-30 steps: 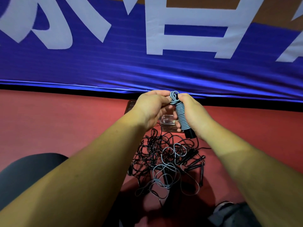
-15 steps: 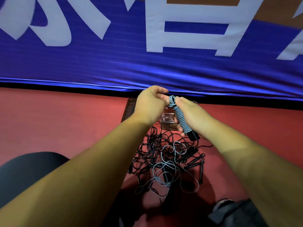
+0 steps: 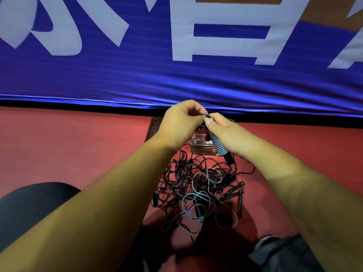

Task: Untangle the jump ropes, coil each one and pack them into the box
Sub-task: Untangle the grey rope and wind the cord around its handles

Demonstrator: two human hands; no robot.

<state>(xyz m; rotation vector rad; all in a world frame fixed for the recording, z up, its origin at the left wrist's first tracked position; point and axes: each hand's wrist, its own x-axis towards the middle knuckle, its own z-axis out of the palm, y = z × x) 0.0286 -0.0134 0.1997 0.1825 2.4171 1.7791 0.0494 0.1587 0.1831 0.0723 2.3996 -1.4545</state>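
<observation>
Your right hand (image 3: 229,134) is wrapped around a grey rope bundle (image 3: 218,143), a grey cord wound in tight turns round a handle, and you hold it tilted, top end away from you and the black handle tip (image 3: 228,159) poking out below your palm. Your right thumb lies along the top of the bundle and the other fingers (image 3: 238,154) curl round it from behind. Your left hand (image 3: 180,124) meets it at the top end, fingers curled in and pinching the last bit of grey cord just beside your right thumb; the exact contact is hidden behind your knuckles. Both hands are raised above the red floor (image 3: 78,146). Straight below them lies the tangle of jump ropes (image 3: 188,185), thin black cords and a looser grey one crossing each other, with several black handles (image 3: 231,191) lying at its right side. The clear box (image 3: 200,147) stands on the floor at the far edge of the tangle, partly hidden by your hands, and none of the tangle is in it. A dark flat piece (image 3: 154,127) shows behind your left hand; what it is I cannot tell. A blue banner (image 3: 176,83) with large white characters hangs beyond the floor.
</observation>
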